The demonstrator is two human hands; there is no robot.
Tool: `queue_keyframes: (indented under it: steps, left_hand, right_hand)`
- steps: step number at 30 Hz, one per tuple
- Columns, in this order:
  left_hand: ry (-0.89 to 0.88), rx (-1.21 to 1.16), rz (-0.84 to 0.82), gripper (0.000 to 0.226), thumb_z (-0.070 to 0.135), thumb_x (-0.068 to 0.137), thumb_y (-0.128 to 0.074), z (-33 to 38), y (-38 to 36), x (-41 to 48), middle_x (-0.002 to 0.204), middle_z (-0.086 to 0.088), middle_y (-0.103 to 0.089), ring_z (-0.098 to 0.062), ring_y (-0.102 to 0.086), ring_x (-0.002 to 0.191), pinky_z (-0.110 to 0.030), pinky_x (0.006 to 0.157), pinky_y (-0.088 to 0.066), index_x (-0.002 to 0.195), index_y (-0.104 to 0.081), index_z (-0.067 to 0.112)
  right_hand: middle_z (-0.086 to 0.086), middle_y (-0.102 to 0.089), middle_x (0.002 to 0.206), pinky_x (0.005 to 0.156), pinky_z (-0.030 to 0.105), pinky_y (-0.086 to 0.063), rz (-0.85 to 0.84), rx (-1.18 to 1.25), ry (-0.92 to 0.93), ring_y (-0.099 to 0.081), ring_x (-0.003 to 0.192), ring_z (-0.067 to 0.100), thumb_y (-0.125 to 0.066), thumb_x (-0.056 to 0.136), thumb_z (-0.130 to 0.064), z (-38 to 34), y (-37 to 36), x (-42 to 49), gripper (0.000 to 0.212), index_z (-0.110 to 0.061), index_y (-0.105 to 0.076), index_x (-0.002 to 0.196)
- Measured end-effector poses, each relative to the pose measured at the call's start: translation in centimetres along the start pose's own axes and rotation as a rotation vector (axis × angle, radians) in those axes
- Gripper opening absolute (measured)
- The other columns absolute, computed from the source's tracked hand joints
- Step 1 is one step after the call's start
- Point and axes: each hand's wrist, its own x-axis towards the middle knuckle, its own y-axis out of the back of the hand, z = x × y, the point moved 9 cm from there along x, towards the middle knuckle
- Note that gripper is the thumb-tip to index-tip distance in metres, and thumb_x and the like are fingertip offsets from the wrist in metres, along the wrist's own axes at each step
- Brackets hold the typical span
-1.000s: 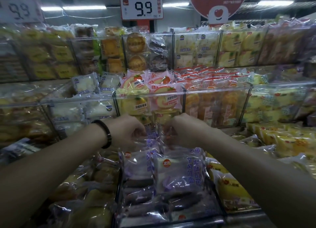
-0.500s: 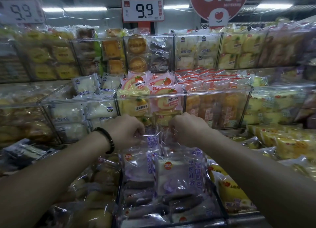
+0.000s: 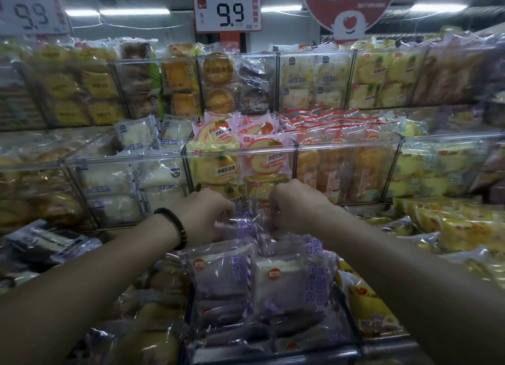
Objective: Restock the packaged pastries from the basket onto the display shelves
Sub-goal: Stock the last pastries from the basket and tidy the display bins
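Purple taro toast packs point(image 3: 276, 282) in clear wrappers fill the bottom display bin in front of me. My left hand point(image 3: 203, 214), with a black bead bracelet at the wrist, curls its fingers round the top edge of a purple pack point(image 3: 243, 225) at the back of the bin. My right hand point(image 3: 295, 208) grips the wrapper of the neighbouring purple pack point(image 3: 289, 243) the same way. Both fists sit close together, just below the clear middle shelf bin point(image 3: 240, 152). No basket is in view.
Clear acrylic bins hold pink and yellow roll cakes point(image 3: 262, 159), white pocket breads point(image 3: 131, 178) and orange packs point(image 3: 344, 173). Yellow packs point(image 3: 451, 228) lie at the right, dark packs point(image 3: 46, 241) at the left. Price signs reading 9.9 point(image 3: 227, 14) hang above.
Both hands stay on the purple packs at the back of the bin, shifting only slightly; the camera has tilted a little downward.
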Motion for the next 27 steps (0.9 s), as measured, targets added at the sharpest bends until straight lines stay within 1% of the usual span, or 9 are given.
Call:
queue_keyframes:
  steps: [4, 7, 10, 14, 17, 20, 22, 24, 27]
  left_hand:
    - [0.023, 0.047, 0.021, 0.021, 0.042, 0.088, -0.079, 0.1, 0.4, -0.1, 0.082, 0.020, -0.045, -0.008, -0.050, 0.079, -0.023, 0.063, -0.039, 0.092, -0.059, 0.037]
    - [0.066, 0.076, 0.028, 0.027, 0.041, 0.086, -0.079, -0.1, 0.5, 0.0, 0.086, 0.018, -0.048, -0.009, -0.051, 0.080, -0.023, 0.059, -0.041, 0.089, -0.052, 0.039]
    - [0.130, 0.070, -0.043, 0.031, 0.058, 0.083, -0.077, -0.3, -0.6, 0.0, 0.095, 0.014, -0.059, -0.015, -0.063, 0.088, -0.033, 0.074, -0.058, 0.098, -0.059, 0.038]
    - [0.152, 0.068, -0.119, 0.035, 0.054, 0.082, -0.078, -0.4, -1.1, 0.6, 0.106, 0.009, -0.067, -0.019, -0.066, 0.098, -0.036, 0.087, -0.059, 0.105, -0.064, 0.033]
    - [0.175, -0.042, -0.159, 0.042, 0.038, 0.076, -0.089, -1.3, -0.5, 0.6, 0.108, 0.011, -0.066, -0.011, -0.063, 0.094, -0.032, 0.083, -0.060, 0.111, -0.065, 0.034]
    - [0.190, -0.248, -0.173, 0.054, 0.031, 0.071, -0.095, -2.6, 1.4, -0.5, 0.102, 0.015, -0.068, -0.002, -0.064, 0.088, -0.022, 0.073, -0.057, 0.116, -0.066, 0.038]
    - [0.203, -0.356, -0.082, 0.036, 0.035, 0.080, -0.089, -3.0, 3.5, -2.1, 0.098, 0.015, -0.071, -0.001, -0.066, 0.087, -0.020, 0.073, -0.054, 0.109, -0.068, 0.039]
    - [0.208, -0.333, 0.037, 0.021, 0.046, 0.084, -0.083, -2.6, 5.2, -4.4, 0.092, 0.014, -0.070, -0.005, -0.066, 0.084, -0.025, 0.073, -0.057, 0.099, -0.068, 0.040]
    - [0.157, -0.176, -0.043, 0.047, 0.067, 0.072, -0.082, -0.7, 3.9, -7.5, 0.099, 0.018, -0.061, -0.002, -0.059, 0.087, -0.029, 0.076, -0.058, 0.108, -0.065, 0.042]
  right_hand:
    - [0.002, -0.071, 0.094, 0.071, 0.041, -0.066, -0.003, 0.104, 0.006, -0.068, 0.079, 0.021, -0.081, 0.088, -0.031, 0.9, 0.5, -0.4, 0.018, -0.017, -0.073, 0.097]
    - [-0.005, -0.066, 0.097, 0.074, 0.040, -0.063, 0.034, 0.194, 0.040, -0.065, 0.085, 0.018, -0.083, 0.086, -0.043, 0.8, 1.1, -0.9, 0.026, -0.029, -0.071, 0.104]
    - [-0.005, -0.070, 0.097, 0.072, 0.040, -0.063, 0.068, 0.140, 0.015, -0.067, 0.083, 0.019, -0.081, 0.089, -0.040, 0.5, 0.2, -0.9, 0.014, -0.033, -0.075, 0.100]
    - [-0.001, -0.068, 0.092, 0.070, 0.041, -0.064, 0.045, 0.068, -0.018, -0.067, 0.077, 0.023, -0.076, 0.090, -0.032, 0.0, -0.4, -0.7, 0.012, -0.024, -0.076, 0.100]
    - [-0.001, -0.068, 0.092, 0.068, 0.043, -0.065, 0.067, 0.125, 0.011, -0.067, 0.077, 0.022, -0.077, 0.084, -0.035, -0.1, 0.7, -1.0, 0.021, -0.021, -0.073, 0.099]
    - [-0.007, -0.065, 0.089, 0.071, 0.039, -0.063, 0.157, 0.225, 0.130, -0.064, 0.080, 0.014, -0.077, 0.085, -0.034, -1.5, 3.0, -2.4, 0.019, -0.022, -0.070, 0.098]
    - [-0.010, -0.069, 0.087, 0.073, 0.031, -0.060, 0.106, 0.319, 0.245, -0.064, 0.079, 0.007, -0.076, 0.087, -0.034, -3.5, 3.8, -3.4, 0.016, -0.022, -0.077, 0.097]
    - [-0.009, -0.073, 0.088, 0.073, 0.030, -0.059, 0.018, 0.349, 0.315, -0.067, 0.081, 0.008, -0.076, 0.088, -0.043, -5.5, 3.5, -4.3, 0.024, -0.022, -0.080, 0.098]
    - [-0.007, -0.073, 0.088, 0.070, 0.035, -0.059, -0.046, 0.263, 0.324, -0.067, 0.081, 0.012, -0.072, 0.082, -0.067, -7.5, 2.5, -4.4, 0.049, -0.024, -0.080, 0.105]
